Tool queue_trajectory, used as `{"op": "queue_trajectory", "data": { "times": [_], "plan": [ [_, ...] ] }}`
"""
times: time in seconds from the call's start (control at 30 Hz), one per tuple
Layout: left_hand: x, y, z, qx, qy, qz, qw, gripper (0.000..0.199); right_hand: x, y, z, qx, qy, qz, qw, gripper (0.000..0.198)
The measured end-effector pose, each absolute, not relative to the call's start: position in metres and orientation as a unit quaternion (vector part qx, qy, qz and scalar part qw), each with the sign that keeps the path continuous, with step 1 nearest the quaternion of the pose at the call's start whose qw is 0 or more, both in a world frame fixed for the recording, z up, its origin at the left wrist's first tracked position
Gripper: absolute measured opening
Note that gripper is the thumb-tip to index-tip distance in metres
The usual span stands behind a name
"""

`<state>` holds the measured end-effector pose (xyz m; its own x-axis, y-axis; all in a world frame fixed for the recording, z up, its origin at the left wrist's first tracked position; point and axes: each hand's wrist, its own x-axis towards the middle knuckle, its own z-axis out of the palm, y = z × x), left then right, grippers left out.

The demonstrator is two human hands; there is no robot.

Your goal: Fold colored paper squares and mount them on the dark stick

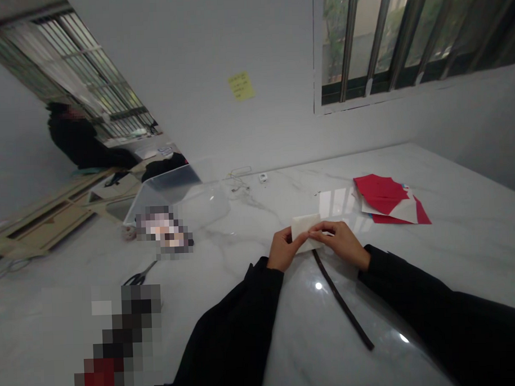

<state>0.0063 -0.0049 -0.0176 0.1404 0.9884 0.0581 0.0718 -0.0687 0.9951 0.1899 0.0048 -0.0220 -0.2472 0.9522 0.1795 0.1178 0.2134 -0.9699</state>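
Between my hands is a small piece of white paper (304, 222), which looks folded. My left hand (285, 249) pinches its left and lower edge with the thumb in front. The fingers of my right hand (341, 241) close on the paper's right side, and the two hands' fingertips meet near its middle. A thin dark brown stick (341, 301) lies on the table just below the paper, slanting down to the right. Its upper end reaches close to the paper's lower edge; whether they touch I cannot tell.
Red and white paper sheets (384, 197) lie to the right on the marbled table (261, 198). A clear plastic box (177, 190), dark-handled scissors (136, 278) and blurred-out items are on the left. A yellow note (241, 85) sticks to the wall. One person (73, 137) sits far left.
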Motion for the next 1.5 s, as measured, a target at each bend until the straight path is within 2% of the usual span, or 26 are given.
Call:
{"op": "queue_trajectory", "data": {
  "times": [0.6,1.2,1.5],
  "plan": [
    [0.009,-0.006,-0.027,0.569,0.482,0.468,0.475,0.05,0.182,-0.005,-0.022,-0.443,-0.613,0.424,0.497,0.034],
    [0.013,-0.011,-0.018,0.553,0.489,0.495,0.458,0.043,0.183,-0.005,-0.022,-0.468,-0.6,0.439,0.477,0.032],
    [0.016,-0.012,-0.016,0.534,0.484,0.498,0.483,0.042,0.182,-0.006,-0.019,-0.474,-0.597,0.445,0.47,0.033]
  ]
}}
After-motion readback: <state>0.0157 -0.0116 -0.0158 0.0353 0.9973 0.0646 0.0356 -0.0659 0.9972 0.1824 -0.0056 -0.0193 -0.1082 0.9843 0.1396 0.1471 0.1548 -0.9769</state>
